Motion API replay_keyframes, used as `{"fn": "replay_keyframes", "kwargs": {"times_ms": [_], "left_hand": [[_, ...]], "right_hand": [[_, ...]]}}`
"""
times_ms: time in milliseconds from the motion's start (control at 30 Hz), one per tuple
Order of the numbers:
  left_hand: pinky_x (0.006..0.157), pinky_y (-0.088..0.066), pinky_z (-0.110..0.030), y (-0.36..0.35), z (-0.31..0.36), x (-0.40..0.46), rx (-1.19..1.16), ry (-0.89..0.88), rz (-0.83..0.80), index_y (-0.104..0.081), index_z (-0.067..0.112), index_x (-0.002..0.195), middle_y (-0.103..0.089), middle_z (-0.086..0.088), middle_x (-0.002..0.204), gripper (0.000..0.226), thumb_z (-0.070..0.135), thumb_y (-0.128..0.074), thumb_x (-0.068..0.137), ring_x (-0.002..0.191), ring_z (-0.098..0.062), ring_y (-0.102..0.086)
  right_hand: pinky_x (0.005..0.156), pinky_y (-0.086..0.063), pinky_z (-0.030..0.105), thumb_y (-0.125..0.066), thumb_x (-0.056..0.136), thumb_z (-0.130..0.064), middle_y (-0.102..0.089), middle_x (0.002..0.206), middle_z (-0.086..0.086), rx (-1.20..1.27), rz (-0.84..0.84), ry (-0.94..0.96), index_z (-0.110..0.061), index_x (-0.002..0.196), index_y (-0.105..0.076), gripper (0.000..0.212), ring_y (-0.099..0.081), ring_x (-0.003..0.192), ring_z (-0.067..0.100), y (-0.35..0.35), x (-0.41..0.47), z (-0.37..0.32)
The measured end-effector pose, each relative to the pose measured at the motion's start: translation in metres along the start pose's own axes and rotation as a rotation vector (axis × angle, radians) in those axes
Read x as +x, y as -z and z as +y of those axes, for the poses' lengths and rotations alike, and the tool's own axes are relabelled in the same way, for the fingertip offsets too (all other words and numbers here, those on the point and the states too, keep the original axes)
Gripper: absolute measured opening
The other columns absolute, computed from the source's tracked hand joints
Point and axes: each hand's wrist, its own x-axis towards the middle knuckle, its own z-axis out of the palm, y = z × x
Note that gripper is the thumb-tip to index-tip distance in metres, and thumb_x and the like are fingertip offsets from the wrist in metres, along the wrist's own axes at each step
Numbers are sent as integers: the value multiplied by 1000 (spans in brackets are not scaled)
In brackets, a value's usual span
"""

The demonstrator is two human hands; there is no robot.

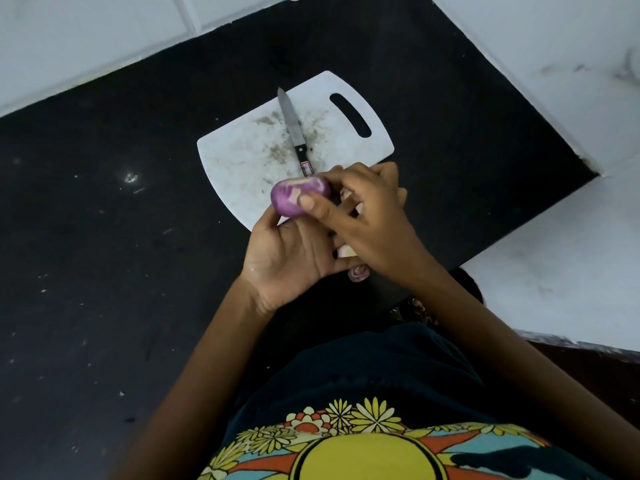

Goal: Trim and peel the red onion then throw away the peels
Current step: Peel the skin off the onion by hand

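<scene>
A purple red onion [294, 199] with pale patches sits at the fingertips of my left hand [291, 258], held above the near edge of the white cutting board [242, 161]. My right hand [367, 216] comes over it from the right, thumb pressed on the onion's near side. Bits of peel [358, 273] show below and between my hands. A knife [294, 133] with a black handle lies on the board, blade pointing away from me.
The board rests on a black countertop [104, 237] speckled with white marks. White tiled walls [554, 64] border it at the back and right. Brown smears stain the board's middle.
</scene>
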Motion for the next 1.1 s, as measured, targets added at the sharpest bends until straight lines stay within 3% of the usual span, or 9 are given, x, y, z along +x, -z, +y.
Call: {"fn": "replay_keyframes", "kwargs": {"times_ms": [67, 133, 233, 433, 567, 667, 800, 933, 1100], "left_hand": [[117, -9, -60, -5, -1, 1, 33, 17, -51, -19, 12, 151, -20, -15, 159, 71, 57, -12, 97, 147, -29, -19], [116, -6, -62, -7, -1, 3, 54, 18, -59, -17, 14, 152, -19, -17, 159, 73, 61, -12, 96, 147, -31, -16], [116, -13, -61, -5, -2, 6, 75, -23, -13, -21, 16, 151, -25, -15, 157, 72, 61, -13, 96, 145, -31, -24], [110, -38, -47, -13, 0, 7, 107, -177, 109, -34, 12, 146, -47, -13, 144, 78, 66, -13, 93, 132, -26, -46], [110, -39, -43, -15, 3, 6, 137, -211, 180, -40, 2, 140, -49, -21, 141, 87, 70, -21, 88, 132, -30, -47], [101, -47, -38, -16, 2, 7, 198, -217, 217, -56, 5, 124, -63, -16, 125, 81, 68, -17, 91, 114, -23, -62], [91, -54, -34, -15, 2, 7, 223, -233, 254, -60, 8, 117, -71, -8, 106, 74, 65, -19, 93, 102, -16, -67], [92, -54, -35, -13, 3, 4, 300, -237, 315, -54, 1, 127, -68, -14, 114, 77, 63, -24, 93, 106, -20, -66], [94, -52, -34, -15, 3, 2, 390, -241, 346, -64, 9, 112, -71, -10, 111, 67, 60, -23, 95, 107, -17, -66]], "right_hand": [[87, -41, 16, -59, 81, -57, -58, 85, -7, 120, 15, -80, -35, 86, -66, 23, -44, 102, 7, 1, 4, 3], [87, -51, 41, -51, 75, -71, -63, 82, 4, 193, 34, -132, -39, 72, -67, 36, -55, 102, 24, 0, 7, 8], [85, -53, 50, -42, 68, -84, -65, 84, 17, 228, 32, -162, -28, 74, -70, 64, -59, 101, 28, 0, 10, 13], [65, -59, 45, -51, 79, -67, -66, 82, 28, 303, 21, -182, -13, 83, -71, 57, -66, 82, 35, 1, 8, 18], [74, -58, 38, -68, 80, -43, -72, 91, 5, 306, 45, -150, -21, 108, -68, 36, -70, 84, 16, 4, 3, 13], [88, -50, 44, -63, 74, -58, -70, 86, -12, 25, 117, -65, -33, 101, -67, 37, -61, 97, 10, 4, -2, 7], [80, -50, 42, -62, 75, -50, -67, 88, -6, -198, 204, 94, -23, 97, -70, 36, -58, 90, 14, 6, -2, 0], [65, -51, 21, -74, 74, -25, -63, 88, 4, -100, 155, 135, -10, 90, -71, 23, -60, 71, 10, 7, 0, -2], [61, -53, 22, -74, 74, -13, -65, 79, 4, 0, 108, 102, -5, 81, -72, 11, -63, 64, 12, 10, 1, -1]]}}
